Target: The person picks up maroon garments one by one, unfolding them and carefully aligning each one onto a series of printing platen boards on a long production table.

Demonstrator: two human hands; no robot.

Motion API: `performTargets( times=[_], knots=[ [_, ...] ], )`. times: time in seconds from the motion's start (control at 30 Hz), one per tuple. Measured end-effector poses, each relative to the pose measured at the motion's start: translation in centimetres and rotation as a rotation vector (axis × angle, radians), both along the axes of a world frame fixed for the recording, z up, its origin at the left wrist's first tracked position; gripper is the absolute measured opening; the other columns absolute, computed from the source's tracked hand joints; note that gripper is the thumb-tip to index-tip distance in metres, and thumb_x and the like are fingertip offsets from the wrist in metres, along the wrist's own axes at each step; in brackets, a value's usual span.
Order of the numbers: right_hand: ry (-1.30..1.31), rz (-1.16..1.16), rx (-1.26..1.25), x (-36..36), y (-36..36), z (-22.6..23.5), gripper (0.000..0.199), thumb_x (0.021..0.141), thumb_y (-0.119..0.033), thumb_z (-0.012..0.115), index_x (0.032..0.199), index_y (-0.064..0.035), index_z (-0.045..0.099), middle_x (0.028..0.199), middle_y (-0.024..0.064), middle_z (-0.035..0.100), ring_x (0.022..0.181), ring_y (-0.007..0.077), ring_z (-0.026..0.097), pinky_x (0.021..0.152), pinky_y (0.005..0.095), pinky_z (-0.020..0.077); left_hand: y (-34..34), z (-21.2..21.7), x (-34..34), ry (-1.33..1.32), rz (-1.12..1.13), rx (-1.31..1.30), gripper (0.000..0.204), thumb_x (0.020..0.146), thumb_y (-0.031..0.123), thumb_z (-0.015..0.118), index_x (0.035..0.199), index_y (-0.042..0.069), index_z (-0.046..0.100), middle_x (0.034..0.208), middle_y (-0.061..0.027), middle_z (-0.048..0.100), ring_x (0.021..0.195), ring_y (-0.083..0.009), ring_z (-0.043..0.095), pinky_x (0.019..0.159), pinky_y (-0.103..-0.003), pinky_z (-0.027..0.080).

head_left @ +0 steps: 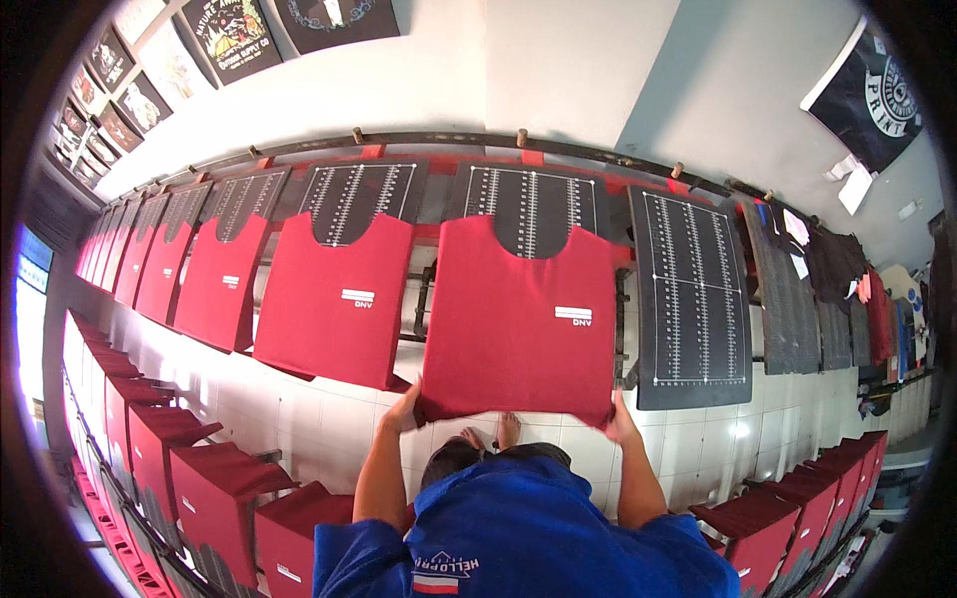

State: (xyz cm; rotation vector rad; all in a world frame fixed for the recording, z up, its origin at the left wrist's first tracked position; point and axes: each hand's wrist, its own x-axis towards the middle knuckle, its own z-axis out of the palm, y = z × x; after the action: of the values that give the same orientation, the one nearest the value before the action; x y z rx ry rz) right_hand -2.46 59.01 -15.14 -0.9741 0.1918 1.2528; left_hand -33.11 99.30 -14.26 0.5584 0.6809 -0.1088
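A red T-shirt (508,339) with a small white print near its right side lies over a black board with white ruler marks (573,194). The board's far part shows through the neck opening. My left hand (403,410) is closed on the shirt's near left corner. At the near right corner, my right hand (621,421) grips the edge, its fingers partly behind the cloth. The near edge hangs in a slight curve between both hands. To the left, another red shirt (334,299) with the same print covers the neighbouring board.
A bare marked board (695,299) stands to the right, before a darker board (790,299) and piled dark clothes (835,261). More shirt-covered boards (219,269) run leftward. Behind me are other rows of red shirts (224,473). A dark rail (439,139) runs along the wall.
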Motion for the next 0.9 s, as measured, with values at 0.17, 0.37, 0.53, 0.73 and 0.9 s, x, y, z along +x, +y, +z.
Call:
performTargets(
  times=[0.17,0.37,0.53,0.73,0.9],
  knots=[
    [-0.121,0.046,-0.384,-4.3,-6.2,7.5,0.047,0.089,-0.027,0.064,0.127,-0.0022,0.051,0.114,0.0108,0.064,0.103,0.0210,0.062,0.091,0.0377,0.0478,-0.5,4.9,-7.5,0.121,-0.114,0.091,0.060,0.087,0.038,0.060,0.132,0.001,0.046,0.126,-0.0133,0.058,0.114,-0.0272,0.057,0.099,-0.044,0.045],
    [-0.561,-0.385,0.141,2.4,2.0,17.3,0.032,0.089,-0.014,0.062,0.118,-0.0044,0.053,0.110,0.0125,0.063,0.097,0.0262,0.063,0.086,0.0472,0.0511,3.9,12.9,-3.2,-0.256,0.306,0.027,0.055,0.085,0.027,0.063,0.130,0.000,0.048,0.127,-0.0144,0.057,0.116,-0.0256,0.055,0.100,-0.041,0.043],
    [-0.882,-0.580,0.508,-0.6,10.7,33.7,0.039,0.092,-0.030,0.058,0.120,-0.0041,0.056,0.123,0.0118,0.059,0.116,0.0289,0.053,0.101,0.0503,0.0383,14.9,29.0,-0.7,-0.705,0.418,0.266,0.050,0.084,0.021,0.066,0.125,-0.001,0.049,0.120,-0.0128,0.059,0.111,-0.0250,0.057,0.098,-0.041,0.045],
    [-0.970,-0.838,0.646,-11.6,17.6,39.6,0.042,0.093,-0.028,0.055,0.125,-0.0013,0.051,0.126,0.0146,0.056,0.119,0.0327,0.050,0.104,0.0501,0.0357,28.0,37.9,-9.9,-0.998,0.385,0.686,0.050,0.082,0.024,0.072,0.118,-0.001,0.050,0.110,-0.0065,0.061,0.102,-0.0172,0.058,0.091,-0.033,0.047],
    [-1.154,-1.118,0.150,-19.4,30.7,45.6,0.050,0.088,-0.017,0.058,0.132,0.0032,0.044,0.120,0.0162,0.057,0.111,0.0286,0.056,0.097,0.0442,0.0431,35.9,41.0,-15.5,-0.918,0.239,0.766,0.021,0.094,0.014,0.054,0.109,-0.001,0.057,0.099,-0.0068,0.065,0.091,-0.0140,0.062,0.082,-0.028,0.049]
  ],
)
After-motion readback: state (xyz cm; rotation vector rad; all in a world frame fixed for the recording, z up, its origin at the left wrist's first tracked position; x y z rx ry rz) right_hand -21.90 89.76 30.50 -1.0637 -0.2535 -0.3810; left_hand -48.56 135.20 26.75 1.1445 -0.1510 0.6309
